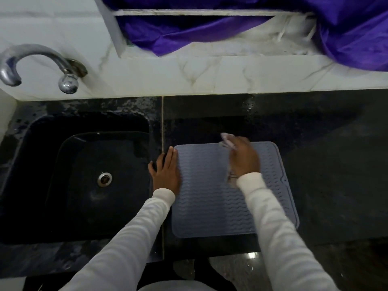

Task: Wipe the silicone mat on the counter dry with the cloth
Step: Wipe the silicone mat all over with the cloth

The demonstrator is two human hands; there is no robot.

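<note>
So the grey silicone mat (210,198) sits flat on the dark counter (327,164), just right of the sink (79,175). Left hand (165,171) lies flat, fingers straight, pressing the mat's left edge. Right hand (244,157) is blurry near the far edge, over a pale cloth (227,138); can't tell its grip. Tap (42,64) and purple fabric (210,32) behind.

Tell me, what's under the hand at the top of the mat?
A pale cloth peeks out past the right hand, lying on the grey mat. The hand hides the rest of the cloth.
</note>
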